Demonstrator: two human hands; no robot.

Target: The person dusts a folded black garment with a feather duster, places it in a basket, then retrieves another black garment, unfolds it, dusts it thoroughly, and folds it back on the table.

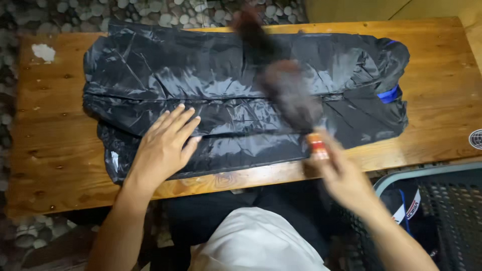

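Observation:
A shiny black garment (216,90) lies spread flat across a wooden table (50,140); a blue trim (387,94) shows at its right end. My left hand (163,145) rests flat, fingers apart, on the garment's near left part. My right hand (339,173) grips the orange-and-white handle (317,145) of a dark bristly brush (286,88). The brush is motion-blurred and lies over the garment's middle, reaching toward the far edge.
A dark mesh basket (447,211) with a pale rim stands at the near right and holds dark clothing. Pebbled flooring (165,12) runs beyond the table's far edge. My white shirt and dark trousers fill the bottom middle.

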